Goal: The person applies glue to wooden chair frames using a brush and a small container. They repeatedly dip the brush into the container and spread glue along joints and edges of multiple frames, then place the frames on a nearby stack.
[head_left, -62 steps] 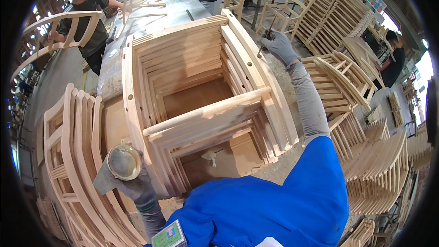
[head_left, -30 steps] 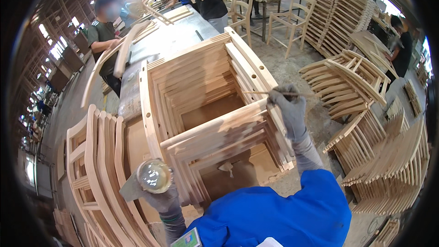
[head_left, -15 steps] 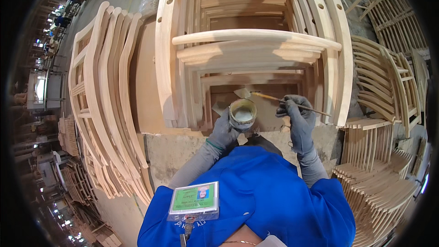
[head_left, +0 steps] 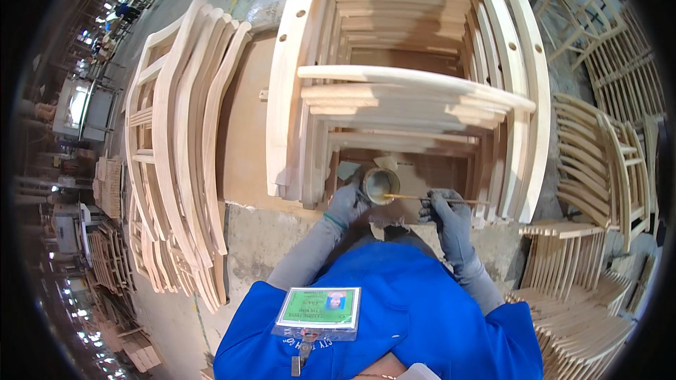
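a round cup (head_left: 396, 182) was in the person's left hand (head_left: 348, 202), its mouth turned up toward the view, with a whitish substance (head_left: 378, 184) inside; its depth could not be told. the tip of a thin brush (head_left: 410, 197) reached over the cup's rim into the mouth, though whether it touched the substance was too small to tell. the left hand, in a grey glove, was curled around the cup's side, some fingers hidden. the right hand (head_left: 451, 224), gloved too, pinched the brush partway along its handle, the far end pointing off to the right. a pale flat piece (head_left: 346, 170) showed just beside the left hand; whether the hand held it could not be told. both hands were at the near end of a stack of wooden frames (head_left: 415, 79), whose crossrails spanned the space beyond the cup. the stack rested on a brown board (head_left: 243, 134). curved chair backs (head_left: 189, 109) leaned together to the left, and more slatted frames (head_left: 586, 158) stood to the right. a badge (head_left: 318, 309) lay on the blue top (head_left: 380, 288) below the hands.
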`<state>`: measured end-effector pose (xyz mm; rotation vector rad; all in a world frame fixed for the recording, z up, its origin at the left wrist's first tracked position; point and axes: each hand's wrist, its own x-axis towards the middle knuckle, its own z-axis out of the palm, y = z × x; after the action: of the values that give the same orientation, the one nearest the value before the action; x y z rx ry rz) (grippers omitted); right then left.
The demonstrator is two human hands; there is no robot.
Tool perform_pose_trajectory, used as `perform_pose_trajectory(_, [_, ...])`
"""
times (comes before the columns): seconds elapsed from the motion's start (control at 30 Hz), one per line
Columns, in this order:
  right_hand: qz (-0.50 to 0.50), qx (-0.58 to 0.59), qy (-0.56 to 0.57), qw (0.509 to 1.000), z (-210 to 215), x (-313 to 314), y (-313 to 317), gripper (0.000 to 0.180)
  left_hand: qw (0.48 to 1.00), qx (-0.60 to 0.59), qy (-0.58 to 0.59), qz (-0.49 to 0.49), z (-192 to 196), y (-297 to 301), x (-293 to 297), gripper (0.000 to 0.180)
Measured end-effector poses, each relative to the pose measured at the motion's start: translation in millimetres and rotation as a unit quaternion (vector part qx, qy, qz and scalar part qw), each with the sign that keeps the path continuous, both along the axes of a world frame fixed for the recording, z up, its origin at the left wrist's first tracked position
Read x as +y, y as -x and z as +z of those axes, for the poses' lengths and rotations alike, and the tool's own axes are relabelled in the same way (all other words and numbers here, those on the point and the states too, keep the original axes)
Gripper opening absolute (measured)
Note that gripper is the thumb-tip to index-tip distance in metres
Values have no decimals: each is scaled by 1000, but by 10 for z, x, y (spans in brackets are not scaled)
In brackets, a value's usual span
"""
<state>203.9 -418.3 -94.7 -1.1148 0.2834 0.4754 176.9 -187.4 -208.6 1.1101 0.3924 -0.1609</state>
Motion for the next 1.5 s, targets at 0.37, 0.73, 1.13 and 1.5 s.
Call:
perform_pose_trajectory(0.37, [-64, -317, -15, 946, 1581, -191, -595, 13, 956, -247, 115, -112, 2305, -131, -48, 91])
perform_pose_trajectory(0.73, [62, -573, -46, 816, 2388, 702, -683, 14, 899, -338, 279, -11, 2991, -428, 401, 77])
perform_pose_trajectory(1.13, [126, -545, -54, 827, 2393, 1459, -677, 15, 890, -416, 129, 135, 3128, -348, 829, 65])
perform_pose_trajectory(1.5, [120, -571, -67, 810, 2249, 1640, -737, 17, 859, -461, 118, 190, 3213, -497, 974, 63])
